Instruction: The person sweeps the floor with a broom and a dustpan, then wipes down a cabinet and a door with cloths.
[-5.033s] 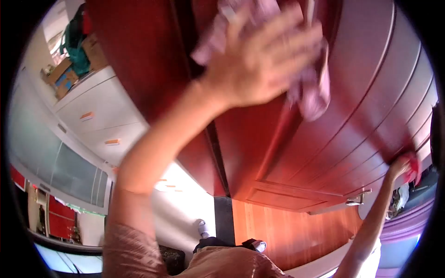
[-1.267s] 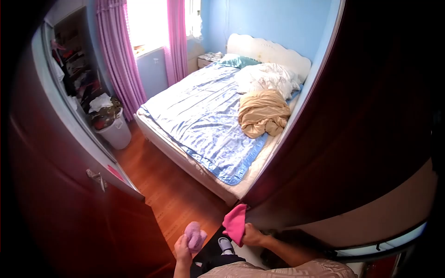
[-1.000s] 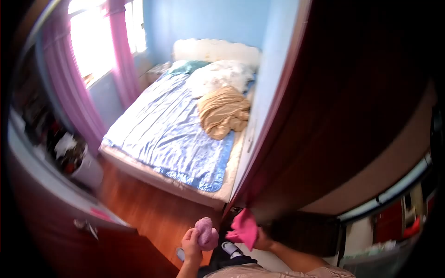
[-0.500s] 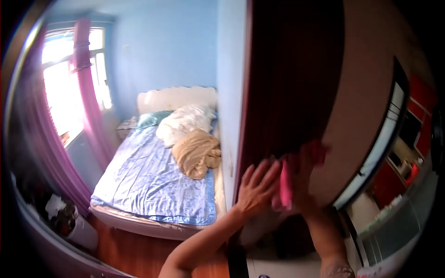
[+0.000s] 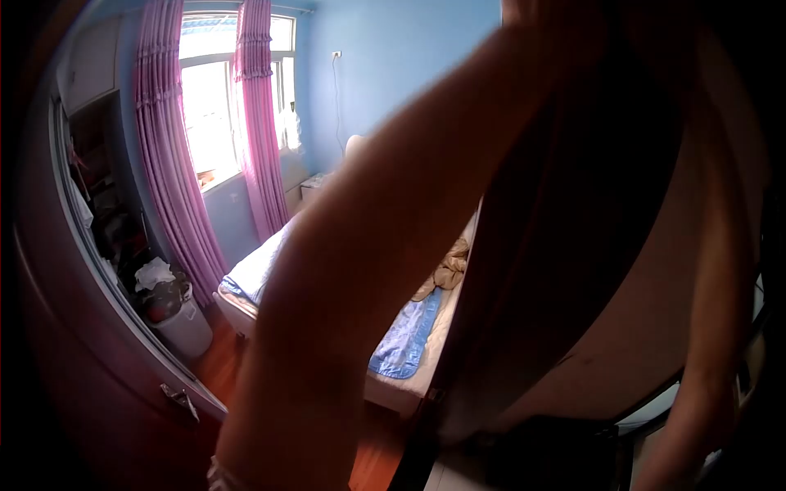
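My left arm (image 5: 368, 204) reaches up across the middle of the view, large and close. At its top end, my left hand (image 5: 565, 24) is lost in dark shadow at the upper edge, so its fingers do not show. On the right, my right arm (image 5: 716, 270) is raised as well, and its hand fades into the dark above. Both arms are up beside a dark wooden door frame (image 5: 589, 204). The pink cloth from the earlier frame cannot be seen here.
Beyond the doorway is a bed (image 5: 405, 340) with a blue sheet and a tan blanket (image 5: 450, 270). Purple curtains (image 5: 172, 139) hang by a bright window. A white bin (image 5: 187, 327) stands at left, near a dark red door (image 5: 106, 368) with a metal handle (image 5: 180, 401).
Both arms have risen from mid-frame to the top of the view. The hands and the pink cloth were plain before and are now hidden. The view has shifted, with the room now further right.
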